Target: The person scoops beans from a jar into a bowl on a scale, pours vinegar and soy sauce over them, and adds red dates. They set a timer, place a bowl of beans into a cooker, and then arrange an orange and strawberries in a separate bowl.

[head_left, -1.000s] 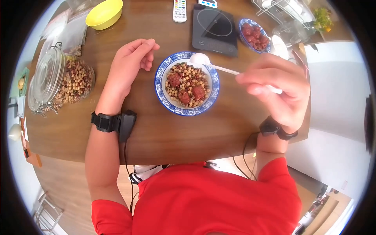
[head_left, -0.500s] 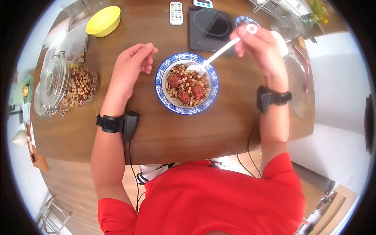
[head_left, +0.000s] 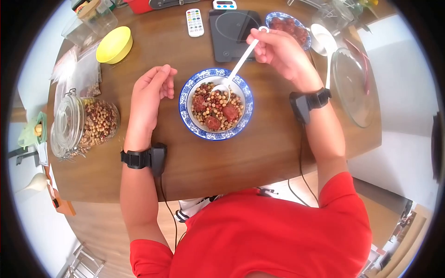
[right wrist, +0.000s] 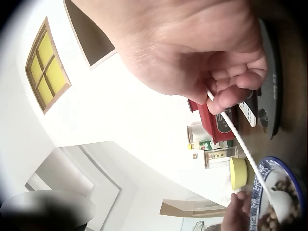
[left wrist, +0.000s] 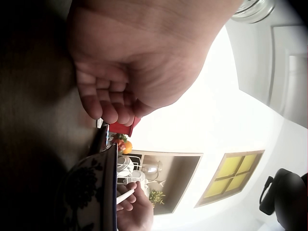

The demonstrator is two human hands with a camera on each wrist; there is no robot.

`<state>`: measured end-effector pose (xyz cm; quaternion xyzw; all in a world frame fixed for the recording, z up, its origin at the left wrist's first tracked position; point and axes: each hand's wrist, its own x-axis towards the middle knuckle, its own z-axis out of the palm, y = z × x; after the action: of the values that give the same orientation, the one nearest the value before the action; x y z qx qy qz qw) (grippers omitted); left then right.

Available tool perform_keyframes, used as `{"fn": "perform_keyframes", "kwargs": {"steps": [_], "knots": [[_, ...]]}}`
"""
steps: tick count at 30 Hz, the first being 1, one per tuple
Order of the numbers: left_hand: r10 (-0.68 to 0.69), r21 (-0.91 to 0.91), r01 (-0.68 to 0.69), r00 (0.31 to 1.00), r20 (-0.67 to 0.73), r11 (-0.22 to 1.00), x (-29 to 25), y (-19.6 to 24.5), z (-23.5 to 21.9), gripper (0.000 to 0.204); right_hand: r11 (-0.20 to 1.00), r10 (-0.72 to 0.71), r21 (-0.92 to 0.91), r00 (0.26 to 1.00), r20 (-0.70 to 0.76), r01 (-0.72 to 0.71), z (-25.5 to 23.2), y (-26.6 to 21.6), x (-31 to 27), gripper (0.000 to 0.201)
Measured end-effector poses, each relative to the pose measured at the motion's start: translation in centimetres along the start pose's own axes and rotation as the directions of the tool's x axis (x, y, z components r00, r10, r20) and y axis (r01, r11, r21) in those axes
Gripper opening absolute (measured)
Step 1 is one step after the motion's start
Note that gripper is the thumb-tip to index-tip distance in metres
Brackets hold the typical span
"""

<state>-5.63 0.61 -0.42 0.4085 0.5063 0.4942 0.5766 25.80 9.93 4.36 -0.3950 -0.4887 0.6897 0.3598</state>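
Observation:
My right hand (head_left: pixel 282 51) pinches the upper handle of a white long-handled spoon (head_left: pixel 243 59) between thumb and fingers. The spoon's bowl end rests among mixed dried beans (head_left: pixel 222 111) in a blue-and-white patterned bowl (head_left: pixel 184 113). Three wrinkled red dates (head_left: pixel 229 111) lie on the beans. In the right wrist view, the spoon head (right wrist: pixel 281 204) shows against the beans. My left hand (head_left: pixel 150 95) rests on the table left of the bowl, fingers loosely curled, holding nothing. The left wrist view shows its palm (left wrist: pixel 139 62) beside the bowl's outer wall (left wrist: pixel 89 192).
Left stands a clip-lid glass jar (head_left: pixel 99 121) of mixed beans, with a yellow bowl (head_left: pixel 114 45) behind. A black kitchen scale (head_left: pixel 227 48), a remote (head_left: pixel 195 23) and a dish of red dates (head_left: pixel 287 28) sit at the back. At right are a white ladle (head_left: pixel 329 62) and a glass lid (head_left: pixel 354 88).
The spoon, first held over the bowl's right rim, has gone down into the beans and moved inward. My right hand has swung away from me and left; the left hand stays beside the bowl.

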Motion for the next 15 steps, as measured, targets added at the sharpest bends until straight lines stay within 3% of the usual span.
{"fn": "perform_keyframes", "kwargs": {"steps": [10,15], "knots": [[-0.008,0.002,0.008,1.000,-0.015,1.000,-0.2,0.3,0.3,0.027,0.987,-0.019,0.159,1.000,-0.018,0.022,-0.8,0.3,0.5,0.027],[-0.013,0.003,0.013,1.000,-0.022,1.000,-0.1,0.3,0.3,0.027,0.943,-0.107,0.326,0.989,0.103,0.068,-0.2,-1.4,-0.7,0.031]]}}
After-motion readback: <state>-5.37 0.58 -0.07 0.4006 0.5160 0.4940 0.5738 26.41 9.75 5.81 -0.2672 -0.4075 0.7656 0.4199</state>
